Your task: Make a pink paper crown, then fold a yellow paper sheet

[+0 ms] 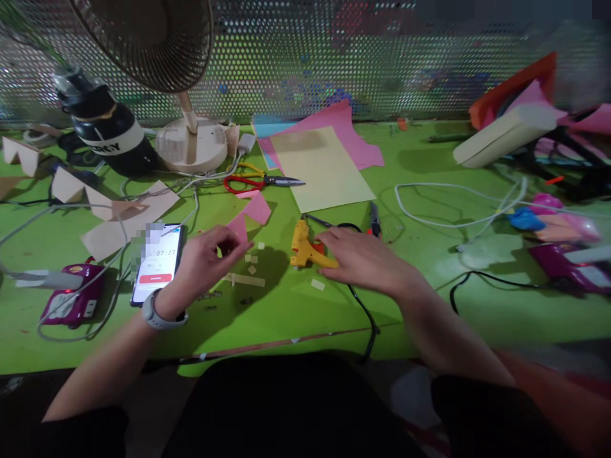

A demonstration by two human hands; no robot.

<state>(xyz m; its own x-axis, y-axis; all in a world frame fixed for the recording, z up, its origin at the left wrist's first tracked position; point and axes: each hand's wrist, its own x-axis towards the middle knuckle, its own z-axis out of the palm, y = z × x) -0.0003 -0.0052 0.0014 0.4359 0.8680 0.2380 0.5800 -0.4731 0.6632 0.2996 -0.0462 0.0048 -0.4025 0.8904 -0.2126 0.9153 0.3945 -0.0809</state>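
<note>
My right hand (360, 259) reaches over the handle of a yellow glue gun (301, 245), which lies on the green table (296, 312). Its fingers are bent around the handle end. My left hand (210, 257) is curled, thumb and fingertips together, beside a folded pink paper piece (252, 210); whatever the fingertips may hold is too small to make out. Small pale paper bits (252, 270) and a pale strip (247, 280) lie between my hands. Red-and-yellow-handled scissors (262, 180) rest behind them, next to a pale yellow sheet (324, 168) on pink paper (360, 140).
A phone (157, 264) lies left of my left hand. Farther left are a purple power adapter (74, 296) and a dark bottle (112, 137). A fan (191, 146) stands at the back. Cables (367, 312) run across the table; balloons (548, 213) lie at right.
</note>
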